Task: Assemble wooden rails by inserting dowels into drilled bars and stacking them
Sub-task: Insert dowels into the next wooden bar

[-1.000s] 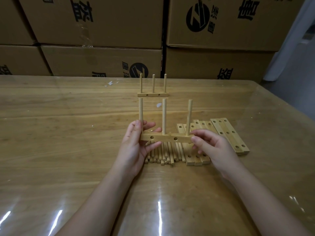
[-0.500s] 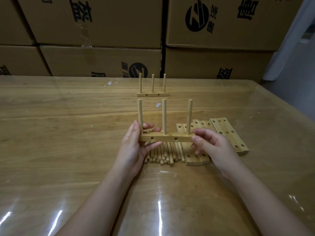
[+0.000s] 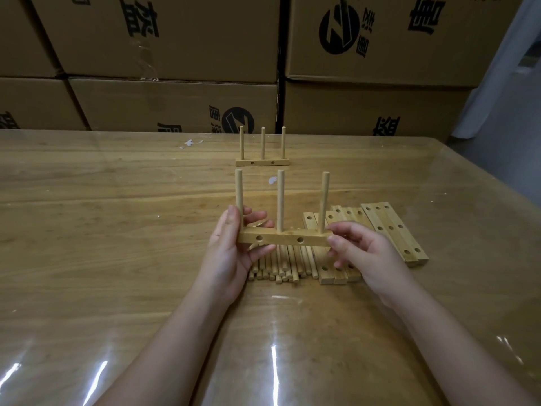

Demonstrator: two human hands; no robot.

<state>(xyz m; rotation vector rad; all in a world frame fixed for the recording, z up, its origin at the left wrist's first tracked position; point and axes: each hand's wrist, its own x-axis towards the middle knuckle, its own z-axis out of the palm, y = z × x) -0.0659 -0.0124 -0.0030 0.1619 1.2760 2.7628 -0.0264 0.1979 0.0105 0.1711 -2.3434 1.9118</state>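
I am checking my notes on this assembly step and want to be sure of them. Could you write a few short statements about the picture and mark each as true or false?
1. The held bar carries three upright dowels. True.
2. Only the left hand holds that bar. False: the right hand pinches its other end too.
3. The finished rail farther back lies on its side. False: it stands on the table, its dowels pointing up.
4. Loose dowels lie on the table next to the spare drilled bars. True.
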